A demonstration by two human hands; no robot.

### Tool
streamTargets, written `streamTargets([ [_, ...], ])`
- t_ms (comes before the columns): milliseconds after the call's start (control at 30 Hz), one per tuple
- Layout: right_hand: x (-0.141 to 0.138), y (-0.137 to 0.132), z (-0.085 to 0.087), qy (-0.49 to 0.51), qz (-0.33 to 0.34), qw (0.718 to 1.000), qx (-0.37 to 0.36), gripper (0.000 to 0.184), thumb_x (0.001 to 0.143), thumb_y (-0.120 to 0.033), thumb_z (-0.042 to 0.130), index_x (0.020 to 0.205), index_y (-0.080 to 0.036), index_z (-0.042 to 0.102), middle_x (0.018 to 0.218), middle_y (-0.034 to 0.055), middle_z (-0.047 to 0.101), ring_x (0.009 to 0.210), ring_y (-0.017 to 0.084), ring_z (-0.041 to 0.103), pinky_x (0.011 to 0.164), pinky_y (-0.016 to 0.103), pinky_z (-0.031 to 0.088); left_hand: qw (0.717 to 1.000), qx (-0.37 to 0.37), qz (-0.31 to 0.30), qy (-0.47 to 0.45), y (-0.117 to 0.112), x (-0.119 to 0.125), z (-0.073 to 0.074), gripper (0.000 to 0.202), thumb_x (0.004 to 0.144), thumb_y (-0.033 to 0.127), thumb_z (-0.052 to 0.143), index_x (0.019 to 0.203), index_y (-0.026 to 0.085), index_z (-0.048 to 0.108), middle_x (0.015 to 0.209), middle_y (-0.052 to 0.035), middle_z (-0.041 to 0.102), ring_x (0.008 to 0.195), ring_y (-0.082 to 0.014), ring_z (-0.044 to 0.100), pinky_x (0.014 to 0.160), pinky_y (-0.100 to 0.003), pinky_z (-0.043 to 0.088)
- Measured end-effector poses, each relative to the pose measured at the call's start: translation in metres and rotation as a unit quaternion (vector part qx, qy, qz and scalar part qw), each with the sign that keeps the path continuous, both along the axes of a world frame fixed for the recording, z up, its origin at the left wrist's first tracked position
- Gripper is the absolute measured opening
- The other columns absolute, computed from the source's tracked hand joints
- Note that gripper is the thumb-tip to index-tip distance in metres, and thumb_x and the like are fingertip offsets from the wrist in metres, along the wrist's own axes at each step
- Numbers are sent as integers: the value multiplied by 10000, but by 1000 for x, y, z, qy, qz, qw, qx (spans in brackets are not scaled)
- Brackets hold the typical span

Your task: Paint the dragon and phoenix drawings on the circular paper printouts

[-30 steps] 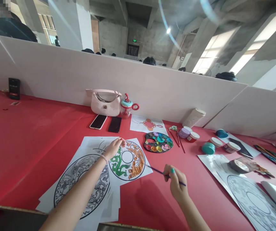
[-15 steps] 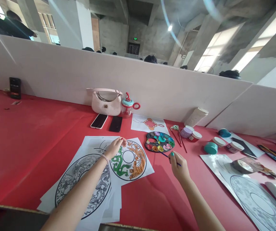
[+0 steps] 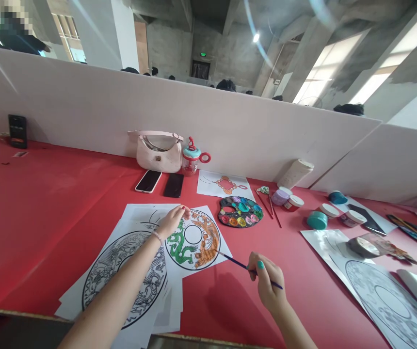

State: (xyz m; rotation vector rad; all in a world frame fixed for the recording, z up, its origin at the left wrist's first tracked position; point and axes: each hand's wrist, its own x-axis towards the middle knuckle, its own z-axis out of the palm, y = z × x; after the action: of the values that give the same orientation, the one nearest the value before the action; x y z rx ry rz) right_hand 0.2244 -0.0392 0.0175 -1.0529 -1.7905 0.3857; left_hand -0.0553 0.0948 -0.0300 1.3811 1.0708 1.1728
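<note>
On the red bench point(image 3: 48, 203), the left hand point(image 3: 171, 221) presses flat and open on the coloured dragon sheet point(image 3: 194, 240), while the right hand point(image 3: 266, 281) pinches a thin paintbrush point(image 3: 234, 261), its tip touching the sheet's orange edge, below the paint palette point(image 3: 240, 212).

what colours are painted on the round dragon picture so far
Green on the left dragon, orange-brown on the right figure of the round picture; its centre is white. Seen in the head view.
</note>
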Motion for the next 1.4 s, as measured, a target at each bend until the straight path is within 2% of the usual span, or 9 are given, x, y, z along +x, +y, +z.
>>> streamTargets([
  [267, -7, -2, 4, -47, 40, 997, 44, 356, 978, -198, 277, 645, -204, 405, 546, -14, 389, 497, 116, 375, 485, 256, 296, 1000, 4, -5, 10, 0, -2, -3, 370, 888, 505, 433, 888, 176, 602, 871, -58, 669, 843, -200, 644, 844, -358, 485],
  [533, -5, 5, 3, -74, 64, 994, 43, 375, 991, -226, 256, 641, -205, 387, 542, -15, 384, 492, 117, 368, 486, 260, 297, 1000, 7, -6, 7, 1, -2, -3, 390, 886, 525, 427, 886, 174, 596, 871, -60, 666, 839, -202, 645, 843, -362, 489],
  [733, -5, 7, 3, -71, 47, 996, 39, 361, 985, -237, 290, 647, -204, 415, 552, -11, 404, 495, 116, 385, 485, 261, 309, 1000, 10, -8, 4, 2, -2, -7, 392, 892, 523, 417, 892, 175, 597, 877, -59, 667, 833, -196, 643, 837, -352, 490],
  [900, -5, 9, 2, -39, 42, 998, 15, 402, 991, -249, 255, 624, -205, 413, 528, -15, 399, 475, 113, 395, 476, 258, 316, 1000, 7, -7, 7, 3, -2, -8, 375, 891, 514, 423, 887, 186, 603, 881, -53, 671, 842, -197, 645, 831, -344, 493],
  [1000, -6, 13, 1, -58, 37, 997, 19, 383, 990, -286, 278, 655, -202, 443, 561, -5, 427, 500, 120, 412, 492, 264, 332, 1000, 8, -6, 9, 2, -2, -6, 371, 895, 509, 418, 884, 187, 601, 879, -52, 671, 842, -197, 647, 832, -344, 493],
  [1100, -7, 15, 1, -63, 51, 997, 6, 396, 993, -290, 278, 635, -204, 421, 553, -11, 414, 488, 114, 394, 485, 259, 327, 1000, 9, -10, 14, 2, -2, -5, 372, 900, 504, 412, 891, 187, 606, 880, -51, 673, 842, -197, 647, 838, -346, 491],
  [1200, -6, 13, 1, -27, 67, 997, -11, 417, 999, -280, 255, 615, -204, 399, 526, -18, 397, 471, 107, 385, 474, 251, 318, 1000, 9, -11, 16, 1, -3, -5, 370, 904, 499, 408, 901, 188, 610, 881, -52, 674, 846, -198, 645, 838, -348, 491],
  [1400, -3, 15, -1, -42, 28, 999, -13, 417, 991, -330, 280, 626, -203, 437, 550, -8, 416, 491, 118, 395, 488, 264, 320, 1000, 12, -14, 16, 2, -3, -5, 370, 901, 500, 413, 899, 184, 605, 869, -50, 670, 842, -196, 640, 841, -346, 490],
])
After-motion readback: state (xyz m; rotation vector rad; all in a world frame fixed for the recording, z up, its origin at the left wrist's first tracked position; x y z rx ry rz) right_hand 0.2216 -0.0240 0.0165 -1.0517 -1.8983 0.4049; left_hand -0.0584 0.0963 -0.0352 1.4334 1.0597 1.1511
